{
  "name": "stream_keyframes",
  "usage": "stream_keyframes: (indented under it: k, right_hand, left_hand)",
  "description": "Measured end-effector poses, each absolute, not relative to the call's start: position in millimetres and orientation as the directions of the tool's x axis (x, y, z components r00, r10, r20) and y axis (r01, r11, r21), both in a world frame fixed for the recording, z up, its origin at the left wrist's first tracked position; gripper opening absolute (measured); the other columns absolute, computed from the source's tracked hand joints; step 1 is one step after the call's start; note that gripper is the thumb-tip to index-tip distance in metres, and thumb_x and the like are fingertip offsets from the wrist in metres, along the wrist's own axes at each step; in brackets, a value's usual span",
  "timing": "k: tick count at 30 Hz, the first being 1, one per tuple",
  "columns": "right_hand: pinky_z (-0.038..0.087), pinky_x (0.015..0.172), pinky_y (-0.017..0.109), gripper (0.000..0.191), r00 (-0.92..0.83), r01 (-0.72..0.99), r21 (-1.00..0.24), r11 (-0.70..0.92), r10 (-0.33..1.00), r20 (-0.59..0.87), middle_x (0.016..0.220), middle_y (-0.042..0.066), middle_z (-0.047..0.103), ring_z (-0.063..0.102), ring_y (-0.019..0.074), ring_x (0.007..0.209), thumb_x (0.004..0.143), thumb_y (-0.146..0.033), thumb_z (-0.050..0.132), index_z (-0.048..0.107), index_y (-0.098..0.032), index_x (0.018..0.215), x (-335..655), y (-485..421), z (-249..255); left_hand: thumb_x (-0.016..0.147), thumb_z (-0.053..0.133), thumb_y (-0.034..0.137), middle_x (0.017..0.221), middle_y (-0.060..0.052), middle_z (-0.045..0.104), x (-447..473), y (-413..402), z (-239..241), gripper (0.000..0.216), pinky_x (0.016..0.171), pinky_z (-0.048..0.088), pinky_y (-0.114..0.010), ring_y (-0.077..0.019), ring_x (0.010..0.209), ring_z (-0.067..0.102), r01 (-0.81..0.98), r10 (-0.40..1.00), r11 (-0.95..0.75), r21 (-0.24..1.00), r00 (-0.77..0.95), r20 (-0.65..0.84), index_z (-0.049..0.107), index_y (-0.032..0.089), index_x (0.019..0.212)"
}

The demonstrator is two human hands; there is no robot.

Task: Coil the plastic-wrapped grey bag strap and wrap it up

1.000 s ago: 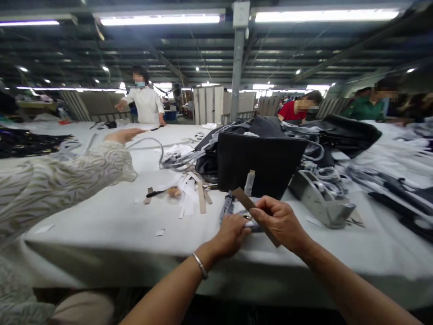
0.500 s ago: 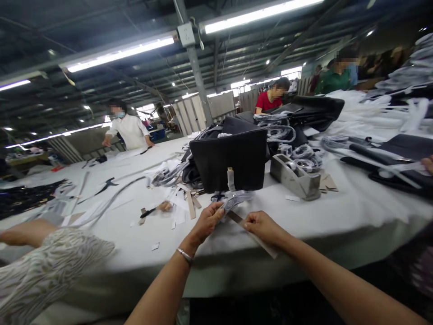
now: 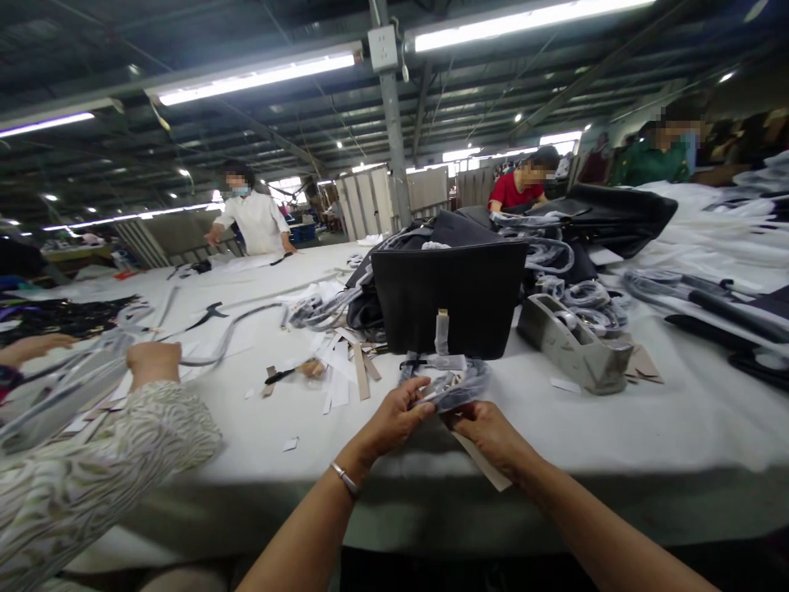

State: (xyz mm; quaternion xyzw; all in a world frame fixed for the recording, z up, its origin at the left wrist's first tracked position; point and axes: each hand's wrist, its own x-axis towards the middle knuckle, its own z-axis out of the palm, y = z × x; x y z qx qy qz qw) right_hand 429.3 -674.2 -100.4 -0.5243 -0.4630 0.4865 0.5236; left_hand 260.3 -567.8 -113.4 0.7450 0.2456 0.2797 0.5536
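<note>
A coiled bag strap in clear plastic wrap [image 3: 463, 385] is between my hands at the front of the black bag [image 3: 447, 288]. My left hand [image 3: 399, 415] is closed on the coil's left side, thumb on top. My right hand [image 3: 488, 432] grips the coil's lower right edge, its fingertips partly hidden under it. A long beige strip [image 3: 484, 463] slants down beside the right hand's palm, its upper end under the coil. The bag stands upright, with a wrapped tab [image 3: 442, 331] on its front.
A grey tape dispenser [image 3: 576, 349] stands right of the bag. Paper strips [image 3: 339, 374] and a black-handled tool [image 3: 280, 376] lie to the left. A co-worker's patterned sleeve [image 3: 154, 444] reaches in at left. Black bags and wrapped straps are piled behind.
The strap is now spread as a coil between my hands. My right hand has moved from the beige strip up to the coil's edge. The co-worker's arm at left reaches further over the table.
</note>
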Motion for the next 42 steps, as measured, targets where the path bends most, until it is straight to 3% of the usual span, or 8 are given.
stream_keyframes:
  k: [6, 10, 16, 19, 24, 29, 34, 42]
  right_hand:
    - [0.048, 0.088, 0.037, 0.036, 0.179, -0.183, -0.978, -0.097, 0.975, -0.130, 0.081, 0.003, 0.072, 0.065, 0.0241, 0.082, 0.057, -0.033, 0.080, 0.072, -0.016, 0.087, 416, -669, -91]
    - [0.049, 0.090, 0.037, 0.039, 0.133, -0.231, -0.969, -0.092, 0.983, -0.125, 0.090, 0.004, 0.073, 0.065, 0.0241, 0.088, 0.060, -0.031, 0.079, 0.071, -0.017, 0.094, 416, -671, -86]
    - [0.042, 0.040, 0.022, 0.034, 0.068, 0.063, -0.965, -0.256, 0.965, -0.252, 0.060, -0.003, 0.058, 0.053, 0.0127, 0.048, 0.064, -0.038, 0.070, 0.066, -0.015, 0.088, 429, -695, -100]
    - [0.035, 0.035, 0.021, 0.039, 0.056, 0.263, -0.895, -0.361, 0.932, -0.359, 0.056, -0.004, 0.057, 0.050, 0.0117, 0.042, 0.069, -0.042, 0.064, 0.066, -0.015, 0.097, 452, -719, -105]
    - [0.050, 0.063, 0.027, 0.028, 0.295, 0.626, -0.760, -0.175, 0.955, 0.023, 0.074, 0.002, 0.069, 0.065, 0.0173, 0.068, 0.081, -0.041, 0.057, 0.071, -0.020, 0.092, 485, -739, -94]
    - [0.050, 0.083, 0.031, 0.019, 0.049, 0.775, -0.595, 0.213, 0.918, 0.393, 0.095, 0.005, 0.070, 0.064, 0.0192, 0.090, 0.087, -0.028, 0.054, 0.070, -0.022, 0.096, 459, -719, -93]
    - [0.049, 0.083, 0.036, 0.023, -0.117, 0.832, -0.442, 0.335, 0.885, 0.450, 0.096, 0.006, 0.068, 0.062, 0.0219, 0.092, 0.089, -0.018, 0.053, 0.069, -0.022, 0.105, 439, -696, -100]
    - [0.049, 0.074, 0.026, 0.013, -0.019, 0.614, -0.696, 0.372, 0.889, 0.458, 0.085, 0.001, 0.066, 0.063, 0.0145, 0.080, 0.089, -0.016, 0.057, 0.069, -0.021, 0.089, 447, -683, -108]
  left_hand:
    - [0.077, 0.071, 0.046, 0.085, 0.000, 0.054, 258, -571, -108, 0.083, 0.067, 0.039, -0.023, -0.0112, 0.073, 0.049, 0.048, 0.661, -0.198, 0.979, 0.744, 0.097, 0.034, 0.012, 0.143]
    - [0.077, 0.071, 0.045, 0.086, -0.002, 0.059, 259, -576, -108, 0.045, 0.073, 0.040, -0.025, -0.0145, 0.079, 0.053, 0.007, 0.649, -0.300, 0.954, 0.735, 0.199, 0.063, 0.011, 0.106]
    - [0.079, 0.071, 0.035, 0.085, -0.004, 0.066, 263, -592, -118, 0.026, 0.087, 0.038, -0.034, -0.0193, 0.086, 0.057, 0.124, 0.622, -0.640, 0.759, 0.663, 0.416, 0.071, 0.017, 0.097]
    - [0.079, 0.072, 0.030, 0.083, -0.004, 0.066, 265, -597, -121, 0.023, 0.089, 0.036, -0.037, -0.0195, 0.085, 0.057, 0.182, 0.526, -0.770, 0.612, 0.723, 0.447, 0.071, 0.019, 0.100]
    - [0.080, 0.071, 0.030, 0.080, -0.003, 0.063, 267, -596, -123, 0.023, 0.089, 0.034, -0.038, -0.0187, 0.085, 0.057, 0.201, 0.432, -0.853, 0.483, 0.789, 0.436, 0.070, 0.020, 0.101]
    - [0.085, 0.066, 0.036, 0.079, -0.003, 0.062, 267, -594, -122, 0.024, 0.085, 0.034, -0.037, -0.0185, 0.082, 0.056, 0.204, 0.405, -0.872, 0.444, 0.811, 0.423, 0.069, 0.020, 0.101]
    - [0.087, 0.062, 0.040, 0.078, -0.003, 0.061, 268, -594, -120, 0.025, 0.081, 0.035, -0.036, -0.0188, 0.080, 0.055, 0.236, 0.405, -0.880, 0.413, 0.826, 0.391, 0.068, 0.019, 0.101]
    - [0.085, 0.065, 0.037, 0.082, -0.003, 0.061, 269, -591, -117, 0.033, 0.083, 0.034, -0.039, -0.0207, 0.083, 0.056, 0.243, 0.412, -0.866, 0.437, 0.842, 0.347, 0.063, 0.018, 0.111]
